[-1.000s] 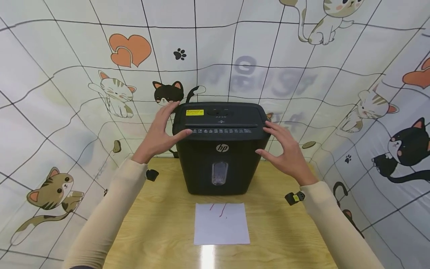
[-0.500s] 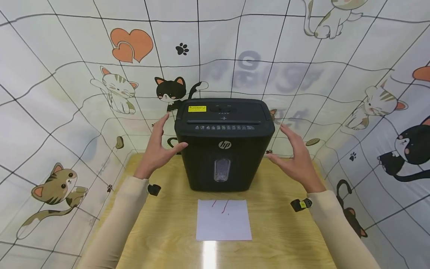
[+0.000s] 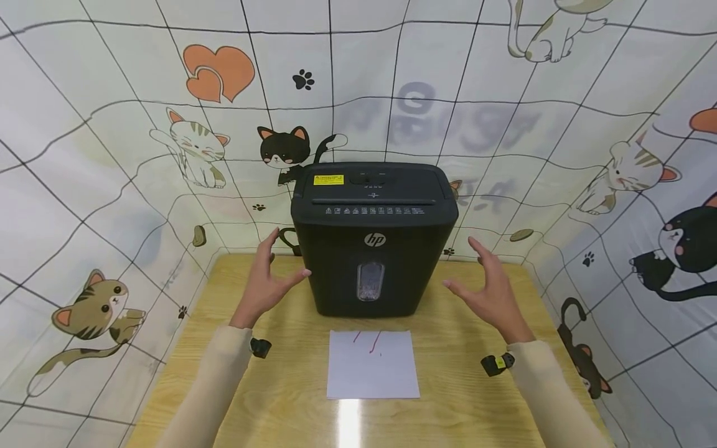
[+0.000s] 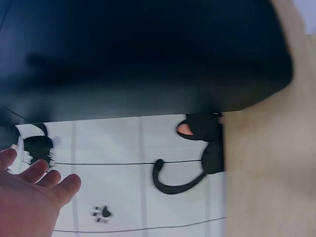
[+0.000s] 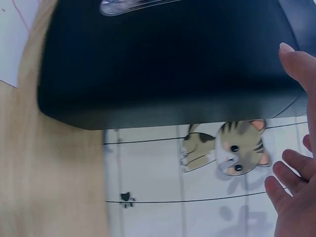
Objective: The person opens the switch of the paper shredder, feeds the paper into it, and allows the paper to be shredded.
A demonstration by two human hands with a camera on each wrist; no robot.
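Note:
A black HP paper shredder (image 3: 336,261) stands upright at the back of the wooden table, with a yellow label on its top and a small clear window in its front. My left hand (image 3: 266,289) is spread at the shredder's left side, its thumb tip close to the casing; whether they touch I cannot tell. On the other side my right hand (image 3: 493,295) is held apart from the casing, fingers extended. Neither hand holds anything. In front of the shredder lies a white sheet of paper (image 3: 372,373) with red marks near its far edge.
Behind and on both sides hangs a white grid-patterned curtain (image 3: 358,68) printed with cats. The table (image 3: 297,386) shows wood grain and a bright light reflection near the front. A black camera sits on each wrist.
Both hands have come off the shredder's top edges and moved outward, then down along its sides. The shredder and the paper appear to stay put while the head view shifts slightly.

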